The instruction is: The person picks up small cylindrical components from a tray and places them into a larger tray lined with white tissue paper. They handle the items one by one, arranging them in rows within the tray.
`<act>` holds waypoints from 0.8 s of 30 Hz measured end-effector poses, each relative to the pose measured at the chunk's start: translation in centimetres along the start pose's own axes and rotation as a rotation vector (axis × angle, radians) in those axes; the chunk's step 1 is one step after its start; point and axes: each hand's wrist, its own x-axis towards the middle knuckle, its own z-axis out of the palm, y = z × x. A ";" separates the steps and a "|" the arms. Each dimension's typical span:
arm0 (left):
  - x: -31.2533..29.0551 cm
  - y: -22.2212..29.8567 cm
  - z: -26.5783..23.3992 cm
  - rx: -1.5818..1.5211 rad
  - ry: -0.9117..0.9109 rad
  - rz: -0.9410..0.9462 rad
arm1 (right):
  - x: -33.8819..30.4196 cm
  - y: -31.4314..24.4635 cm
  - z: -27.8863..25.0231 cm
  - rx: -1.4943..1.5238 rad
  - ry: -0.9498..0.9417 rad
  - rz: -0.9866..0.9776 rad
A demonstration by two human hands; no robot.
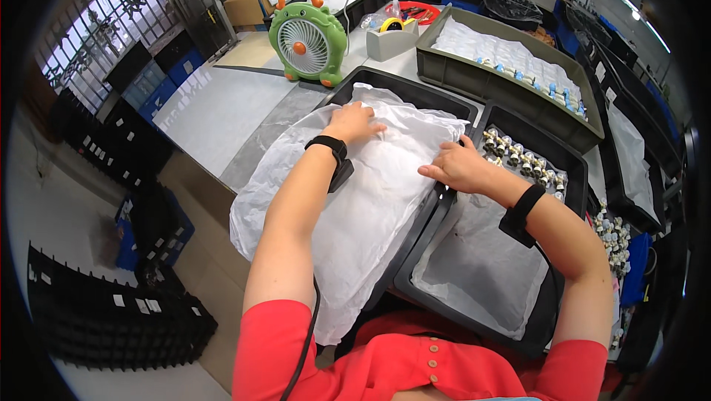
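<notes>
A thin white sheet [370, 208] covers most of a black tray [437, 102] in front of me and hangs over its left and near sides. My left hand [357, 121] lies on the far part of the sheet, fingers stretched. At the sheet's right edge, by the tray rim, my right hand [461, 165] rests with thumb apart from its bent fingers; some fingertips are hidden. A second black tray [574, 171] stands to the right, under my right forearm. It holds rows of small metallic fittings [522, 156] and a translucent liner [481, 253].
Behind the trays stand a green fan [309, 42], a grey holder [391, 43] with yellow tape and an olive crate [474, 75] holding blue-tipped parts. A white board [222, 108] lies left. Stacked black crates [111, 312] stand on the floor; more fittings [611, 234] lie at right.
</notes>
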 end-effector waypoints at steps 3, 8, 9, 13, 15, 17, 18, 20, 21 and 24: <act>3.1 -2.2 -0.3 -0.117 0.117 -0.043 | -0.2 -0.1 0.8 0.036 0.103 -0.042; 4.9 -3.6 1.2 -0.059 0.254 -0.104 | -0.2 -0.2 0.7 0.077 0.122 -0.072; 4.5 -2.9 0.6 -0.036 0.185 -0.109 | -0.3 0.1 1.2 0.087 0.167 -0.081; 4.2 -2.5 -0.3 0.053 0.042 -0.147 | -0.2 0.1 1.2 0.087 0.180 -0.084; 4.2 -2.7 0.2 0.064 0.119 -0.143 | -0.2 0.0 1.5 0.095 0.204 -0.088; 4.1 -2.9 0.9 0.052 0.272 -0.111 | -0.2 0.1 1.5 0.081 0.206 -0.090; 3.9 -3.1 1.2 0.046 0.348 -0.094 | -0.2 0.1 1.5 0.075 0.206 -0.091; 3.7 -3.8 1.6 0.005 0.422 -0.058 | -0.2 0.1 1.6 0.099 0.213 -0.096; 3.8 -4.2 1.5 -0.031 0.438 -0.059 | -0.2 0.1 1.6 0.095 0.207 -0.098; 3.7 -4.6 1.4 -0.078 0.471 -0.061 | -0.2 0.1 1.5 0.106 0.200 -0.089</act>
